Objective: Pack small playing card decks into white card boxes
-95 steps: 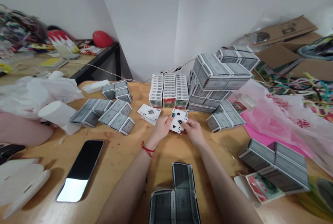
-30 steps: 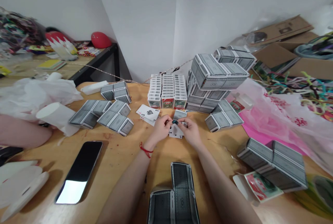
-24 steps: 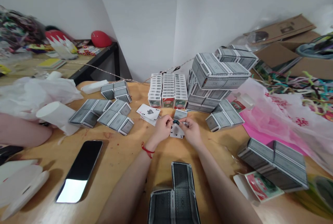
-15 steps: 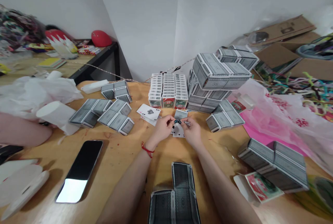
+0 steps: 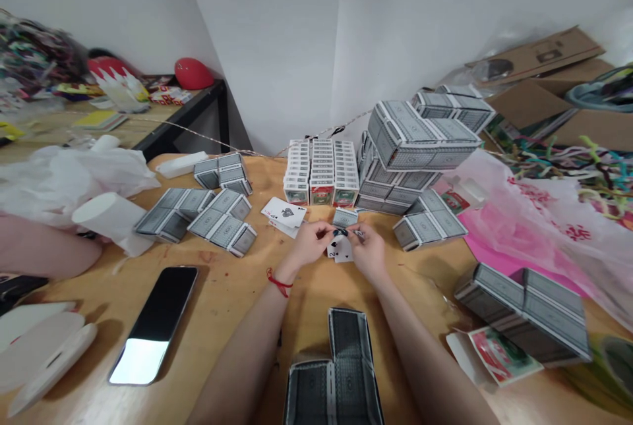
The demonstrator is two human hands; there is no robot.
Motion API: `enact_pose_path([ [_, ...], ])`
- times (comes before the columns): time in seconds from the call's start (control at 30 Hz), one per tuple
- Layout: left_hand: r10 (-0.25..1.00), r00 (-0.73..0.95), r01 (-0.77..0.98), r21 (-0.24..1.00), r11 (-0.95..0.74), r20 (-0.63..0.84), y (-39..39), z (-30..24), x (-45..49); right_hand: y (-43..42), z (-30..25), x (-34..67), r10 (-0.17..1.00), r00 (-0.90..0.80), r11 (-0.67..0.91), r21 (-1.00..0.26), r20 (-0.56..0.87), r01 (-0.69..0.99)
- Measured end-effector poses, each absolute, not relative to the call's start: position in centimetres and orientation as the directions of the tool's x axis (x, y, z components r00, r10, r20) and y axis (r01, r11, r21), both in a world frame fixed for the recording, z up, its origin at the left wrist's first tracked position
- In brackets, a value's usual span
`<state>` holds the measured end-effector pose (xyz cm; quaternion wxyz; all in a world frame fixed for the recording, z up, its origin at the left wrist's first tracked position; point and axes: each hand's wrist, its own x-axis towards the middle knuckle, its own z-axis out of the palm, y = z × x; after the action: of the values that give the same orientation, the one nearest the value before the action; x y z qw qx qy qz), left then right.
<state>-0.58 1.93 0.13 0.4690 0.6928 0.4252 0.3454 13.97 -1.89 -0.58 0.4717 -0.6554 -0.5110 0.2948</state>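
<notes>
Playing cards [image 5: 340, 252] between the hands have shifted nearer the camera since 3.2 s ago, uncovering a small grey-patterned piece [image 5: 345, 216] just beyond them. Left hand [image 5: 312, 242] and right hand [image 5: 368, 247] have their fingers clamped on the cards' far edge, above the table [image 5: 237, 300]. Loose cards [image 5: 287, 213] lie near the left hand; 3 columns of card packs [image 5: 321, 171] stand farther back. 1 grey block [image 5: 350, 359] sits between the forearms.

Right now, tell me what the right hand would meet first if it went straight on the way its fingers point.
Beyond the playing cards it pinches, the right hand would probably first meet the small gray-patterned piece, though depth is unclear and it may lie lower.
</notes>
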Motion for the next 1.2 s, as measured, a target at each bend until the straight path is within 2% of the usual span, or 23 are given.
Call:
enact_pose_path([
  [0.27, 0.92, 0.389, 0.197, 0.98, -0.037, -0.044, 1.9, 0.9, -0.5, -1.7, -0.7, 14.2, 0.956, 0.282, -0.008, -0.948, 0.087, 0.318],
  [0.5, 0.921, 0.385, 0.236, 0.971, -0.039, -0.057, 2.1, 0.8, -0.7, -1.6, -0.8, 14.4, 0.964, 0.264, -0.02, -0.972, 0.044, 0.233],
  [0.7, 0.901, 0.43, 0.217, 0.976, -0.037, -0.062, 2.4, -0.5, -1.3, -1.6, -0.6, 14.6, 0.96, 0.279, -0.034, -0.972, 0.033, 0.233],
  [0.93, 0.931, 0.356, 0.17, 0.985, 0.022, -0.082, 2.2, 0.2, -0.8, -1.5, -0.7, 14.7, 0.957, 0.288, -0.075, -0.982, -0.023, 0.174],
  [1.2, 0.938, 0.344, 0.171, 0.985, -0.026, -0.035, 2.1, 0.8, -0.2, -1.5, -0.8, 14.7, 0.968, 0.251, -0.061, -0.975, -0.005, 0.215],
])
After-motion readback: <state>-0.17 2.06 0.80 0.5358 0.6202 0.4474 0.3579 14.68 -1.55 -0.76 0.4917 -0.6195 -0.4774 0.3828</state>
